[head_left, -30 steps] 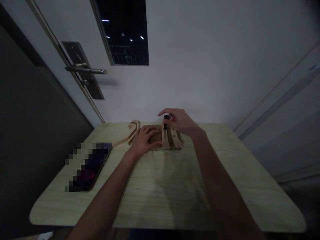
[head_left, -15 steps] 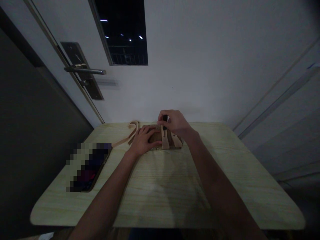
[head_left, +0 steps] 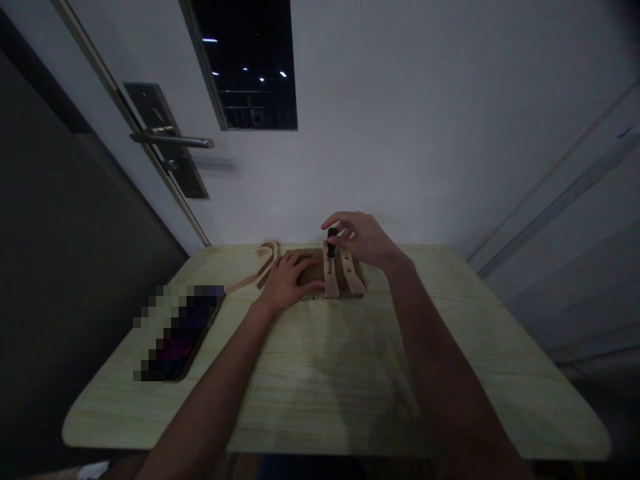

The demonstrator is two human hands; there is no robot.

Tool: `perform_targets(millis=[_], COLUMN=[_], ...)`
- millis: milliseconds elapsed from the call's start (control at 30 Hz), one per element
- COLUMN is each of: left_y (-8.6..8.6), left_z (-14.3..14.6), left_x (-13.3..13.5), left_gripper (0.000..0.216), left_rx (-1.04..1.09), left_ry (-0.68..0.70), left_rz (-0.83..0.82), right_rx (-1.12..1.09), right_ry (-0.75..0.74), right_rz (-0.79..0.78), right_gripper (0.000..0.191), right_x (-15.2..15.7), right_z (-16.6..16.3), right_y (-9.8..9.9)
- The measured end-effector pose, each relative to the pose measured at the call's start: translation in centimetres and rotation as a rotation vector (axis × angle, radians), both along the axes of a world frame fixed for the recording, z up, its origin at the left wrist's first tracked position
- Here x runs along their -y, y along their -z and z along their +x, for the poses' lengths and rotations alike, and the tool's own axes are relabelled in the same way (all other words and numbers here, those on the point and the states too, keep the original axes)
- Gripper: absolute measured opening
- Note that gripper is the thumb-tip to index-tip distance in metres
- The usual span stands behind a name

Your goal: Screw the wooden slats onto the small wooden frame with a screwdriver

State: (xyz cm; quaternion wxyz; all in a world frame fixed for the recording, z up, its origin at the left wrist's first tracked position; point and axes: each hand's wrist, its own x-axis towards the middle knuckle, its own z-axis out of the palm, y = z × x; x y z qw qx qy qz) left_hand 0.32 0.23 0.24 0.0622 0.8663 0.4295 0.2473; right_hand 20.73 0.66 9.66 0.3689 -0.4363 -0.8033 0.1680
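- A dim view looks down at a pale wooden table (head_left: 325,373) set against a white wall.
- A small screwdriver with a black handle (head_left: 331,241) stands upright at the far middle of the table, its long axis vertical, tip down on a wooden assembly (head_left: 334,273).
- The right hand (head_left: 367,240) is at the top of the handle, fingers (head_left: 336,221) loosely curled about it; whether they actually grip it is too dark to tell.
- The left hand (head_left: 287,280) lies flat, fingers spread, pressing on the left part of the wooden assembly.
- The assembly is a brown board with two pale slats running away from the viewer.
- A curved wooden piece (head_left: 260,267) lies just left of the left hand.
- A blurred-out dark object (head_left: 175,333) rests near the table's left edge.
- A door handle (head_left: 170,140) shows on the left.
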Motion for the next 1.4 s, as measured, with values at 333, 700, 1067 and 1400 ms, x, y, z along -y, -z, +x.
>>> perform_targets(millis=[333,700,1067,1400], left_y=[-0.1,0.1,0.0,0.2], left_z=[-0.1,-0.1,-0.1,-0.2], left_x=[0.1,-0.2,-0.1,-0.2], left_gripper=[0.051,0.053,0.052,0.052], left_rx=[0.006,-0.009,-0.004,0.004], left_ry=[0.011,0.012,0.010,0.024], left_rz=[0.001,-0.003,-0.003,0.017], right_rx=[0.110,0.060,0.011,0.058], right_ry=[0.279,-0.092,-0.058,0.162], right_rz=[0.075,0.013,-0.031,0.099], right_gripper=[0.026,0.015,0.021,0.033], right_x=[-0.1,0.2,-0.3,-0.3], right_z=[-1.6,-0.5,0.4,-1.0], right_y=[0.6,0.0,-0.1,0.3])
